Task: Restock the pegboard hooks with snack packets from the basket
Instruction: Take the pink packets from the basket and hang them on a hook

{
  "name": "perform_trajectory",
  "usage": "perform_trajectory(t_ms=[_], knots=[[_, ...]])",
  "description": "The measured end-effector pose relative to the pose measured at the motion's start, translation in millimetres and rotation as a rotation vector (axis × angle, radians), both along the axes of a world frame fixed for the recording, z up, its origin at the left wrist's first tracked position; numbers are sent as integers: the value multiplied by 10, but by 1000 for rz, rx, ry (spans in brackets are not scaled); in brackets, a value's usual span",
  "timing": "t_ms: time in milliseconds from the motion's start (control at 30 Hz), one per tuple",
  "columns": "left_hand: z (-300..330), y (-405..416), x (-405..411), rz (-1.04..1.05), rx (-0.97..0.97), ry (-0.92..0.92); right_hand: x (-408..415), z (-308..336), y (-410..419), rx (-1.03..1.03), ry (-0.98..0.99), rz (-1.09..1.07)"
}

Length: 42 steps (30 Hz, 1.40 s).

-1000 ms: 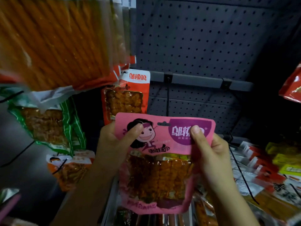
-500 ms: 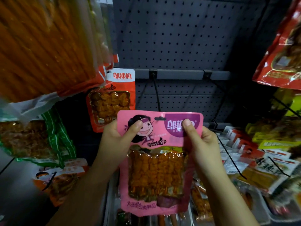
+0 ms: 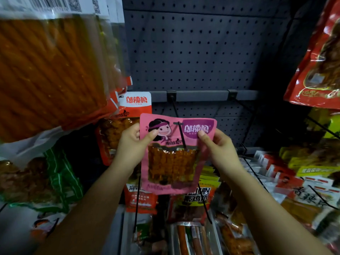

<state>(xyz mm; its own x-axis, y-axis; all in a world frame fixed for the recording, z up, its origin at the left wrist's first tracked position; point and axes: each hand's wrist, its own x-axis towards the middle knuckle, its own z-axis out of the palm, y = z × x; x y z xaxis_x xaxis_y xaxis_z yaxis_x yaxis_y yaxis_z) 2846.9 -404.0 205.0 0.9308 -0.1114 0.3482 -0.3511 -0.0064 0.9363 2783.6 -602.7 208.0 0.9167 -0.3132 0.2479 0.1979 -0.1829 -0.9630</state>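
Grey pegboard (image 3: 193,52) fills the back, with a crossbar (image 3: 202,95) from which a black hook (image 3: 181,135) runs forward and down. Its tip already pokes through the hang slot of the pink packet (image 3: 174,155), so the coming move looks like a push back along the wire toward the bar. Long axis of the packet hangs vertical, tilted a little. Left hand (image 3: 132,144) and right hand (image 3: 219,146) each pinch an upper corner, equally near. Purple badge reads 邬辣妈, as does the red packet (image 3: 128,122) behind; a low pack shows 香辣
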Motion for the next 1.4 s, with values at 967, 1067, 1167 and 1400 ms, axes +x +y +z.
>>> perform_trajectory(t_ms=[967, 1067, 1167, 1400], knots=[[-281, -178, 85, 304, -20, -65, 454, -442, -258, -1, 13, -364], [-574, -419, -418, 64, 55, 2, -106, -653, -324, 123, 17, -334], [-846, -758, -912, -201, 154, 88, -867, -874, -506, 204, 47, -358], [-1620, -1793, -1952, -594, 280, 257, -2679, -1738, -1227, 274, 308, -586]])
